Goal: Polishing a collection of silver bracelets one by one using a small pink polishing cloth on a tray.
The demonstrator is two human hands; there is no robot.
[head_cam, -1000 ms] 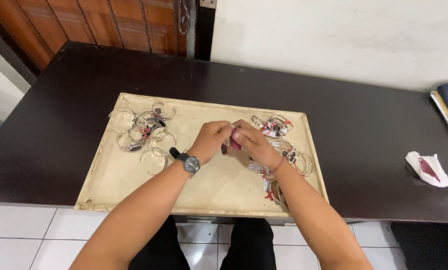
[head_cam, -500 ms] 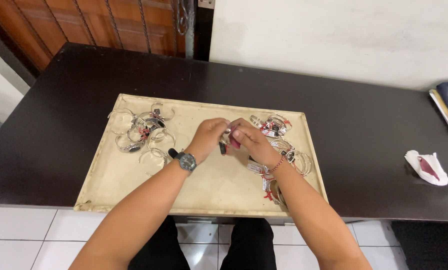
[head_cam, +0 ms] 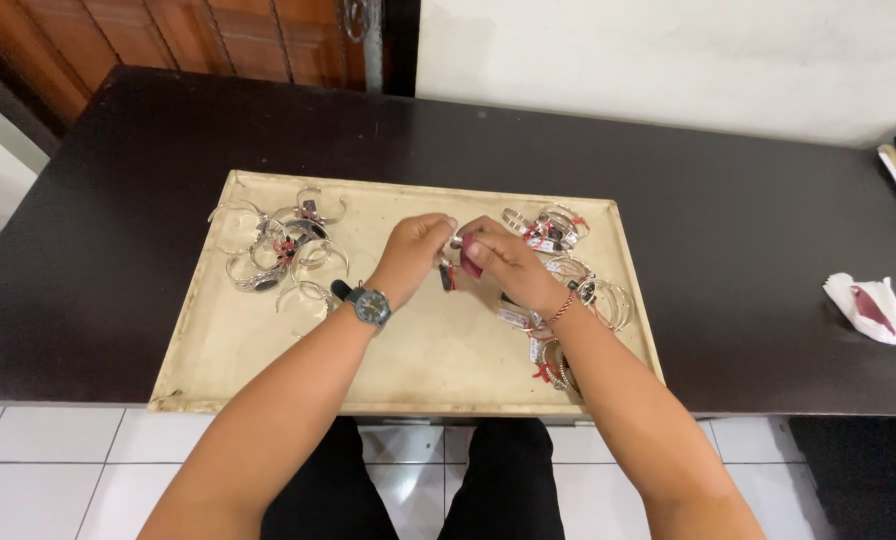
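Over the beige tray (head_cam: 268, 370), the left hand (head_cam: 413, 250) and right hand (head_cam: 503, 262) stay pinched together on a small tagged bangle (head_cam: 450, 270), barely shifted; bangle piles (head_cam: 278, 250) flank them

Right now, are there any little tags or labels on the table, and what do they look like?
Small tags: on the silver bangles at the tray's upper right, red and white.
Small tags: on the bangle heap at the tray's left, red.
Small tags: beside the right hand's wrist, white and red, with more near the tray's front edge.
No screens or signs show.
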